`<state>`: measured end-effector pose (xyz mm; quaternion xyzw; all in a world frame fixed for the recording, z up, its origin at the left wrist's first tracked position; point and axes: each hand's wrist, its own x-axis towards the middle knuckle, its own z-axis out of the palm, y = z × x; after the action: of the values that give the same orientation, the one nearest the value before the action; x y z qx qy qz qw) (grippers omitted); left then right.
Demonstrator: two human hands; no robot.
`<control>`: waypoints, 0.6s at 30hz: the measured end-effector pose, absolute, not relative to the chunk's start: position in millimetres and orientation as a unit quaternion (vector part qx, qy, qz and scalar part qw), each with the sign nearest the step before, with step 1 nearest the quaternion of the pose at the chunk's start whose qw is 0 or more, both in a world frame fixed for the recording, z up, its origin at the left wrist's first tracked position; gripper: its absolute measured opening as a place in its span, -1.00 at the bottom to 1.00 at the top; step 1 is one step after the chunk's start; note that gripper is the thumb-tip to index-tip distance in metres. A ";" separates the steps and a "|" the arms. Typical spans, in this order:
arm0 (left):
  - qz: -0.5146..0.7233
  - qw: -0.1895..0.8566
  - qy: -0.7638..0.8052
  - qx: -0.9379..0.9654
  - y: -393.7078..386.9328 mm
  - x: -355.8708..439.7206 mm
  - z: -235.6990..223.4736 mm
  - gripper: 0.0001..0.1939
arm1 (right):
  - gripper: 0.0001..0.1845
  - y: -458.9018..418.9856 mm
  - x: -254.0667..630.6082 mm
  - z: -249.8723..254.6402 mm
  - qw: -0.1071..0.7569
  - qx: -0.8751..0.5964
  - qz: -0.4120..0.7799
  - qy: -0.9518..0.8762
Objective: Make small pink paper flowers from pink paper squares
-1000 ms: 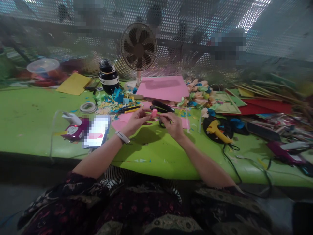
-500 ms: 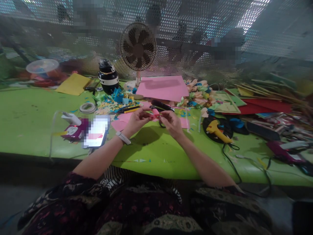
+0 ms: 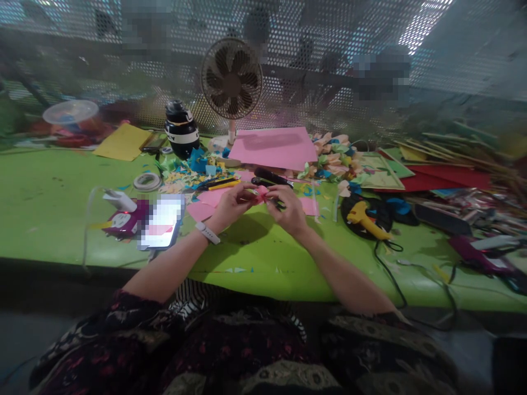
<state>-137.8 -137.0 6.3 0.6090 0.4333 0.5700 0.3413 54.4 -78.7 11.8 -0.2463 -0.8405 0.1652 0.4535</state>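
Between my two hands, over the green table, is a small folded piece of pink paper. The fingers of my left hand pinch its left side; a white watch sits on that wrist. My right hand pinches its right side, with fingertips close to those of the left. The fingers partly cover the paper, so its exact shape is hard to make out. Just behind the hands lie a black-handled tool and a yellow-and-black cutter. Pink paper pieces lie beside my left hand.
A lit phone leans at the left near a tape roll. Paper scraps, a black jar, a fan and a pink sheet stand behind. A yellow glue gun with its cable lies right.
The pink paper looks more folded together between my fingertips. My right hand has turned slightly, its fingers curling closer around the paper; my left hand has barely moved.
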 end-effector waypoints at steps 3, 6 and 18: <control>0.554 0.305 0.445 0.635 -140.4 -135.9 9.4 -0.67 | -0.90 -76.8 54.6 11.8 0.448 -0.243 0.189 -0.839; 0.540 0.290 0.452 0.648 -143.3 -135.1 12.9 -0.70 | -0.89 -75.6 55.4 11.9 0.442 -0.257 0.206 -0.834; 0.551 0.127 0.442 0.696 -130.3 -146.4 -5.8 -0.88 | -0.82 -79.2 53.4 13.3 0.436 -0.242 0.264 -0.826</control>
<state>-146.4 -130.3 -5.8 0.6961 0.4423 0.5510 0.1275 53.4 -79.2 13.3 -0.2416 -0.8257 0.2640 0.4361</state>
